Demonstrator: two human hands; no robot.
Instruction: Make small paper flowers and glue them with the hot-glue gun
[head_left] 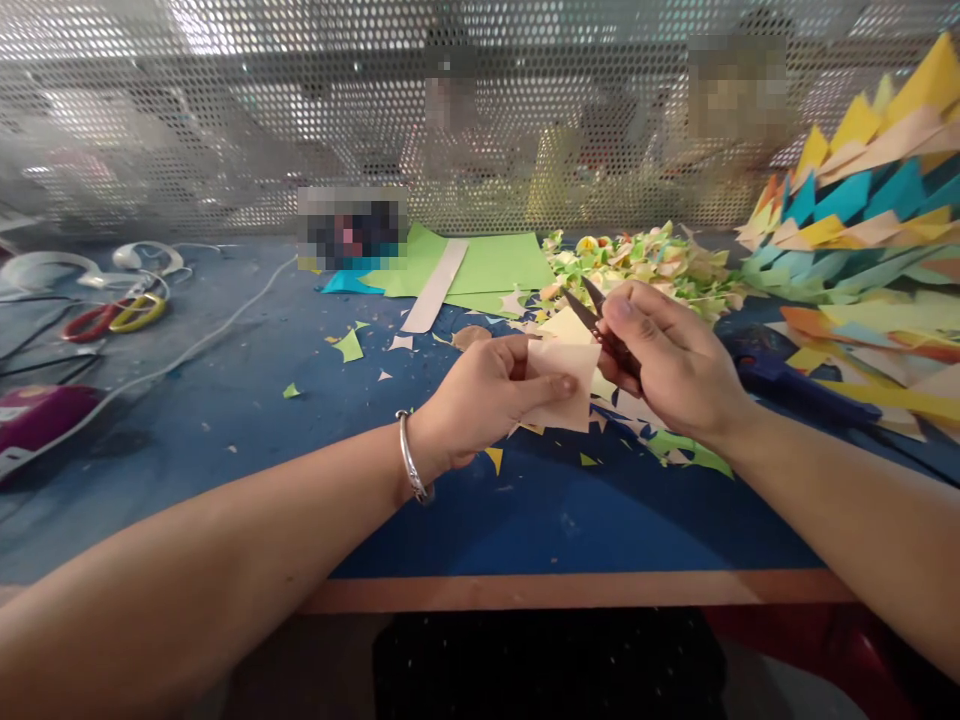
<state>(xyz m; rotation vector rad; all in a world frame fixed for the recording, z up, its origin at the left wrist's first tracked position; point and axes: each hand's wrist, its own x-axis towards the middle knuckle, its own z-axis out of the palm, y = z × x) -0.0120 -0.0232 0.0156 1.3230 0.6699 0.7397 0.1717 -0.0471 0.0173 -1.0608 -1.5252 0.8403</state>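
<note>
A small pale pink paper piece [574,408] is pinched between the thumb and fingers of my left hand [495,395], near the middle of the view. My right hand [667,355] is closed around dark scissors [589,308], whose blades are parted and point up and left. The blades are just above the paper's upper right corner, and I cannot tell whether they touch it. Behind the hands lies a pale yellow paper piece [568,326], partly hidden. Paper scraps [637,428] lie under and around both hands.
Green sheets [510,262] and a pale strip [439,285] lie behind the hands. Beyond my right hand is a heap of cut pieces [645,262]. A blue tool [806,385] and layered folded papers [870,215] are right; red-yellow scissors [116,318] and a cable are left.
</note>
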